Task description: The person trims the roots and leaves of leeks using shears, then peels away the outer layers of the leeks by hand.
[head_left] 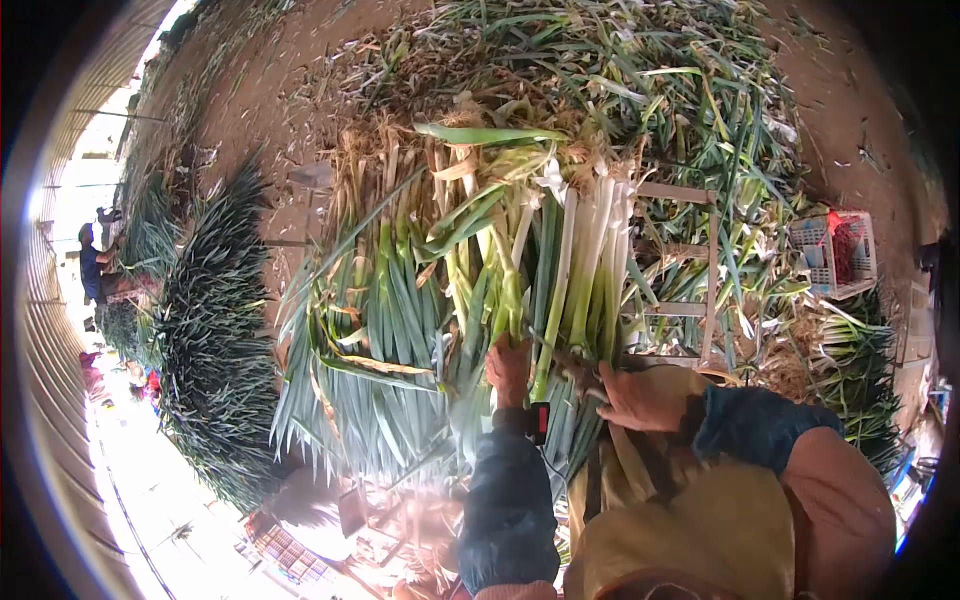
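Stalks [460, 285], brown-rooted, pale toward one end, long and green-leaved

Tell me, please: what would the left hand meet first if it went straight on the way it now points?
The left hand would likely meet the pale green stalks directly ahead first; they may already touch it, but depth is unclear.

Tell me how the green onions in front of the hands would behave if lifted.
The green onions would probably flop at the leaf ends, which look long and thin. The pale stalks look straight, so likely stiffer. Lying loose side by side, they may slide apart.
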The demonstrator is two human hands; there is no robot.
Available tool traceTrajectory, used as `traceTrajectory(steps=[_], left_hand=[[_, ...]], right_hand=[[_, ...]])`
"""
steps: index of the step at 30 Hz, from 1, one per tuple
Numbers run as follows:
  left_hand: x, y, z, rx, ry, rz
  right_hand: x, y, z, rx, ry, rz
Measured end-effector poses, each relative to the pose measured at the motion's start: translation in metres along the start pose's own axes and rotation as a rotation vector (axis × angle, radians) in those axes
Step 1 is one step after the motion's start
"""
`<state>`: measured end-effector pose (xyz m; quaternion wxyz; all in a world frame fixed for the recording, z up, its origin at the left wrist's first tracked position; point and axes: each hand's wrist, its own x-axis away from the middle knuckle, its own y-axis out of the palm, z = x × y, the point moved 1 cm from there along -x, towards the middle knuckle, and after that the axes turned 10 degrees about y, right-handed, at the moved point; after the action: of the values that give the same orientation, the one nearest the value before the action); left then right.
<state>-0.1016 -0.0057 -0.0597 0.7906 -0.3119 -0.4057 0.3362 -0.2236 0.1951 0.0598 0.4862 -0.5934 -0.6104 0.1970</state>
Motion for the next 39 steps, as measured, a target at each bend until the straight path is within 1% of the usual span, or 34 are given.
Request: traceTrajectory(steps=[2,3,5,8,11,13,15,17,19,20,23,26,27,29,30,31,32,33,34,37,38,39], left_hand=[[0.000,-0.001,-0.004,0.027,0.042,-0.020],[-0.003,0.001,-0.008,0.048,0.049,-0.028],[-0.005,0.004,-0.010,0.097,0.065,-0.052],[0.004,-0.006,-0.004,0.222,0.036,-0.031],[0.001,0.012,-0.036,0.292,0.047,-0.011],[0.004,0.014,-0.046,0.369,0.042,-0.034],[0.010,0.006,-0.046,0.474,0.011,-0.115],[0.017,0.000,-0.045,0.562,-0.024,-0.201],[0.025,-0.005,-0.042,0.619,-0.004,-0.189],[0.033,-0.012,-0.030,0.656,0.026,-0.122],[0.048,-0.018,-0.027,0.622,-0.005,-0.194],[0.049,-0.004,-0.042,0.648,0.174,-0.080],[0.049,0.005,-0.049,0.657,0.223,-0.045],[0.058,0.030,-0.064,0.690,0.223,-0.018],[0.065,0.038,-0.068,0.612,0.226,-0.014],[0.070,0.036,-0.062,0.534,0.229,-0.011],[0.084,0.003,-0.025,0.363,0.237,-0.019],[0.090,-0.014,-0.004,0.192,0.245,-0.026],[0.096,-0.008,-0.004,0.189,0.337,-0.018],[0.085,0.001,0.010,0.156,0.331,-0.069],[0.074,0.017,0.003,0.127,0.428,0.030],[0.059,0.012,0.021,0.100,0.413,0.041]], right_hand=[[-0.008,0.000,0.015,-0.014,-0.062,0.091],[-0.006,-0.001,0.017,0.005,-0.075,0.081],[-0.006,-0.025,0.008,0.048,-0.092,0.058],[-0.024,-0.023,0.013,0.217,-0.104,0.107],[-0.078,-0.002,0.032,-0.215,0.148,-0.007],[-0.107,-0.004,0.035,-0.173,0.179,-0.004],[-0.133,-0.005,0.037,-0.128,0.203,-0.009],[-0.155,0.019,0.054,-0.098,0.103,0.116],[-0.171,0.038,0.071,-0.068,0.006,0.237],[-0.180,0.033,0.069,-0.092,0.136,0.116],[-0.166,0.014,0.060,0.034,-0.098,0.360],[-0.144,-0.029,0.026,-0.153,0.255,-0.046],[-0.140,-0.031,0.025,-0.156,0.251,-0.050],[-0.128,-0.030,0.030,-0.168,0.239,-0.063],[-0.124,-0.028,0.033,-0.143,0.204,-0.008],[-0.121,-0.029,0.036,-0.147,0.206,-0.004],[-0.119,-0.032,0.039,-0.156,0.213,-0.006],[-0.117,-0.037,0.039,-0.167,0.223,-0.015],[-0.112,-0.042,0.038,-0.176,0.227,-0.030],[-0.093,-0.058,0.031,-0.201,0.211,-0.076],[-0.089,-0.060,0.031,-0.205,0.205,-0.090],[-0.087,-0.061,0.031,-0.204,0.199,-0.098]])
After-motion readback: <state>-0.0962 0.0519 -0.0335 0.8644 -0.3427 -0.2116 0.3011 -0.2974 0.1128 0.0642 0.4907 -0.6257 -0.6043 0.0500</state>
